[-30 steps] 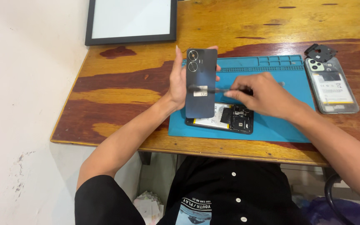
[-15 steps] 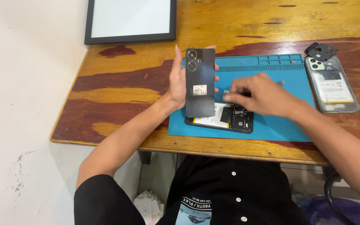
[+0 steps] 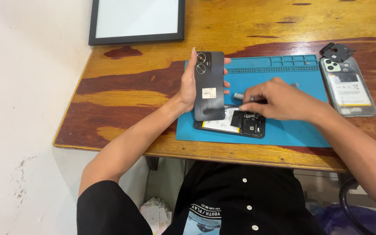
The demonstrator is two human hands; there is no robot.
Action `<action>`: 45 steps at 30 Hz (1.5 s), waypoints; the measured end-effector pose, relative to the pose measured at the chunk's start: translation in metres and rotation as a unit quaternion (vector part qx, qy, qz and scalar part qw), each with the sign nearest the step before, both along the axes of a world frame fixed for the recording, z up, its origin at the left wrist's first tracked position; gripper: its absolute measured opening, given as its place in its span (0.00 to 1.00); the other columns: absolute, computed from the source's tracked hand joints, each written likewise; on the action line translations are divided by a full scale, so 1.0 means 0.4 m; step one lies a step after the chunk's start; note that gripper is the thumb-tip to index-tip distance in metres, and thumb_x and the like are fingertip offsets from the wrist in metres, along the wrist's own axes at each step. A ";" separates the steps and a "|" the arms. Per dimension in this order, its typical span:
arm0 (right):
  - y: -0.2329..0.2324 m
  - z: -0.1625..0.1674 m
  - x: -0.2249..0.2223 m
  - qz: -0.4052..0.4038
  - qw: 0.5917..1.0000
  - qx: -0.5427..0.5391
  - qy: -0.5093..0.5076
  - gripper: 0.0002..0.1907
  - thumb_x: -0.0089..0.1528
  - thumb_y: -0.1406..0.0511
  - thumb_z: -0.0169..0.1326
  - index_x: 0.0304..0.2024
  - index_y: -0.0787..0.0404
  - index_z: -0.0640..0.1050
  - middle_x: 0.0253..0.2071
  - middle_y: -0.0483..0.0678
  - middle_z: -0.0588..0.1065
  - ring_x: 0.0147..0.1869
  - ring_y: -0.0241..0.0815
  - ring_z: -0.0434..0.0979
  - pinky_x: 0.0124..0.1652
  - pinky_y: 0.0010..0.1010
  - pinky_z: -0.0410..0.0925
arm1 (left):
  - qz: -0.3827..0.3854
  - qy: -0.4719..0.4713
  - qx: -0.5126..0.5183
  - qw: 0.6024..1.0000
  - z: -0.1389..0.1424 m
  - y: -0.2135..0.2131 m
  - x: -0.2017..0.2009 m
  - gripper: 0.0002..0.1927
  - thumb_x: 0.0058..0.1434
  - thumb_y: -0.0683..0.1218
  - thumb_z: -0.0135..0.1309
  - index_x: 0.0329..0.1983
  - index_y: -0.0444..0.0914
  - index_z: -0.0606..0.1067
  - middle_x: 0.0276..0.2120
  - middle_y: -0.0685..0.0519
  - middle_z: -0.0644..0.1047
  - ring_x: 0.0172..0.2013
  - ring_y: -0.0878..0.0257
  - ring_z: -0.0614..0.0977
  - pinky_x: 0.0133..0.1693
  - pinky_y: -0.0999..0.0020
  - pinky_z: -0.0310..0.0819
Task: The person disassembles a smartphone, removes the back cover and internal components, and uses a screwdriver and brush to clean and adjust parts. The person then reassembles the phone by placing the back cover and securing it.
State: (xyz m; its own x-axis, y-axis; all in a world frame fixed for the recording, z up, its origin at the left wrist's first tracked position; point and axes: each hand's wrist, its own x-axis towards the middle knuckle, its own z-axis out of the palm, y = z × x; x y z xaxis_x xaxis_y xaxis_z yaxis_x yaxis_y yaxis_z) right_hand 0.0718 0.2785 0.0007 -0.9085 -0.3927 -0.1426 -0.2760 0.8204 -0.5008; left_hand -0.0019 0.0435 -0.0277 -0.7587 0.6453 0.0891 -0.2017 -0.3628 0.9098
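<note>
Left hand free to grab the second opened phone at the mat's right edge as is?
Probably not. The left hand is holding up the black back cover, and the second opened phone lies beyond the right hand.

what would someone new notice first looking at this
First, the dark phone back cover held upright in the left hand over the blue mat. Just right of it, the right hand grips a small tool above an opened phone lying on the mat. Further off, a second opened phone lies at the table's right side, and a black picture frame sits at the top left.
</note>
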 end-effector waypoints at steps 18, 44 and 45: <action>0.006 0.045 0.017 0.043 0.996 0.019 0.076 0.18 0.60 0.59 0.59 0.53 0.35 0.83 0.41 0.46 0.84 0.38 0.49 0.83 0.36 0.42 0.74 | -0.024 0.080 -0.032 0.996 -0.009 0.014 0.010 0.48 0.69 0.75 0.24 0.70 0.33 0.67 0.43 0.51 0.73 0.40 0.63 0.79 0.44 0.61 0.82; -0.019 0.032 0.019 0.111 0.987 0.046 0.105 0.21 0.57 0.65 0.58 0.52 0.39 0.84 0.32 0.48 0.83 0.28 0.48 0.81 0.31 0.41 0.73 | -0.033 0.185 -0.100 0.977 -0.025 0.026 0.005 0.42 0.73 0.72 0.30 0.68 0.34 0.69 0.38 0.54 0.73 0.40 0.66 0.77 0.44 0.65 0.81; -0.016 0.031 0.018 0.119 0.988 0.036 0.088 0.19 0.58 0.64 0.58 0.51 0.40 0.84 0.31 0.48 0.83 0.28 0.48 0.82 0.31 0.41 0.73 | -0.036 0.179 -0.093 0.979 -0.026 0.027 0.004 0.42 0.73 0.72 0.30 0.68 0.34 0.69 0.38 0.54 0.73 0.40 0.66 0.77 0.45 0.65 0.81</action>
State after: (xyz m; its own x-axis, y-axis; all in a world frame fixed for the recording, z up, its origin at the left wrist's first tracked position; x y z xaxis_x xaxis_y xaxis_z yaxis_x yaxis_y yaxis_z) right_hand 0.0790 0.2721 0.0132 -0.8046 -0.5932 -0.0266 -0.5431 0.7534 -0.3708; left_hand -0.0004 0.0544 -0.0382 -0.6520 0.7269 0.2158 0.1221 -0.1802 0.9760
